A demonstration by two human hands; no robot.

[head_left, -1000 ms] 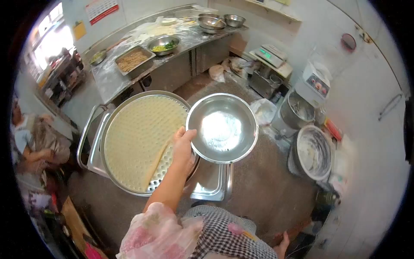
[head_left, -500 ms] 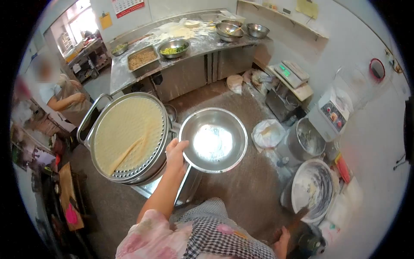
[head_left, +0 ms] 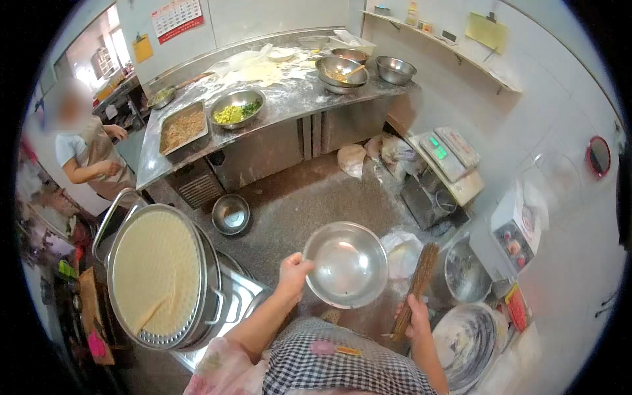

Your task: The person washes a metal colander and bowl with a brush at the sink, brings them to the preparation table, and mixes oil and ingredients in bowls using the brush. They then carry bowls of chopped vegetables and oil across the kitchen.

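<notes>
My left hand [head_left: 293, 275] grips the left rim of a shiny metal bowl [head_left: 346, 264], thumb over the edge, with the bowl's inside facing up. To its right, my right hand [head_left: 415, 317] is wrapped round the lower part of a brown bundle of thin sticks, a brush [head_left: 421, 273], which points upward. The brush and bowl are apart. On the left a large round steamer tray [head_left: 158, 263], lined with a pale cloth folded over near its lower edge, sits on a metal pot with handles.
A floury steel counter [head_left: 283, 82] at the back holds bowls and a tray of brown filling [head_left: 183, 128]. Another person [head_left: 95, 158] stands at the left. A metal bowl [head_left: 231, 214] sits on the floor. At the right are a scale [head_left: 447, 155], a mixer [head_left: 513, 237] and a floury tub [head_left: 464, 345].
The view has swung right, leaving the steamer further left. My right hand has risen into view with the brush. The bowl in my left hand has moved lower, away from the steamer.
</notes>
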